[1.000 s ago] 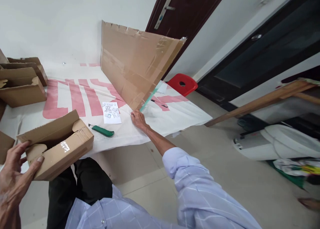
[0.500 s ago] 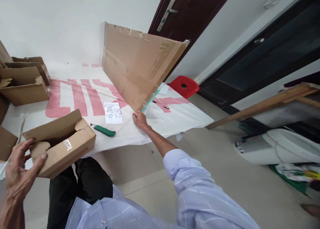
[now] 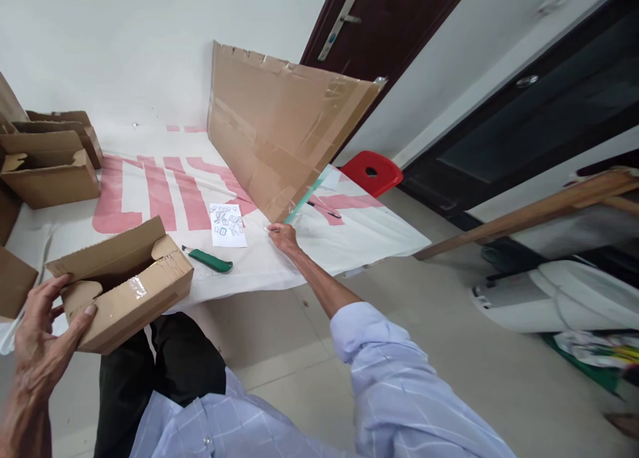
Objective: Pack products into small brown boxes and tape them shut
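My left hand [image 3: 47,325] grips the near left end of a small open cardboard box [image 3: 134,298], thumb on its front wall and fingers behind. The box is tilted over the table's front edge, and a strip of clear tape shines on its side. My right hand [image 3: 283,237] is closed in a pinch near the bottom corner of a large cardboard sheet [image 3: 279,125] standing on the table. A pale bit shows at its fingertips, too small to make out. Between my hands lie a green utility knife [image 3: 210,260] and a paper with small drawings [image 3: 227,226].
Several open cardboard boxes [image 3: 50,178] stand at the left of the cloth-covered table [image 3: 379,241]. A dark pen [image 3: 324,210] lies right of the sheet. Beyond the table are a red stool [image 3: 384,172], a wooden beam [image 3: 524,212] and a white bucket [image 3: 539,298].
The view has shifted slightly. My right hand stays pinched near the sheet's corner, with a pale bit now showing at its fingertips. My left hand keeps its grip on the box.
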The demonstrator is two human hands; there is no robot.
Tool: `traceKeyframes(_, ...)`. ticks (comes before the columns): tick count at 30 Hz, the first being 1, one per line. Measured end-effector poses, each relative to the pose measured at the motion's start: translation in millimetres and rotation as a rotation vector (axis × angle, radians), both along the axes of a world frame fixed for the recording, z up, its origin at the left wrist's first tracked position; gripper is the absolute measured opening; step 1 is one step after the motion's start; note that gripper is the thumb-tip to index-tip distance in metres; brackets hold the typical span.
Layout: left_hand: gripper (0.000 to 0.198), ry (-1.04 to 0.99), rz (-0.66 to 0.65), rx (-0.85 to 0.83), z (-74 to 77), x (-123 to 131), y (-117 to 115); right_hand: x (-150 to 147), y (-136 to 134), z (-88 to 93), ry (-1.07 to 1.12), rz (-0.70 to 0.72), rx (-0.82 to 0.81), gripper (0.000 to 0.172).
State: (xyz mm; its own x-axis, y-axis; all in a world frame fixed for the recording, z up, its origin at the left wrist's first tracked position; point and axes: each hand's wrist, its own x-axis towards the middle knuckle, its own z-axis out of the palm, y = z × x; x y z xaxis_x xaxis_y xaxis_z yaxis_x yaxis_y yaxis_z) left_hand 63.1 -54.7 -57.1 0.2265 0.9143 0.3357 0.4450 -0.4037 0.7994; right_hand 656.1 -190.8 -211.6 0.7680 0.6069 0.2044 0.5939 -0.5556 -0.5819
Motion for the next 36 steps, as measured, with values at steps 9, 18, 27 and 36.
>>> traceKeyframes(9,0.071,0.026,0.041,0.001,2.7,2,-1,-8,-4,2.8,0.011,0.006,-0.015,0.025)
traceKeyframes(18,0.068,0.011,0.031,-0.004,4.1,3,-2,-31,-9,11.1,-0.029,0.145,-0.124,0.028)
traceKeyframes(27,0.068,0.004,-0.001,-0.006,-1.5,-1,1,-46,-13,15.8,-0.203,0.207,-0.189,0.036)
traceKeyframes(36,0.068,-0.003,0.012,-0.019,1.7,3,-1,-42,-14,23.7,-0.291,0.208,-0.262,0.039)
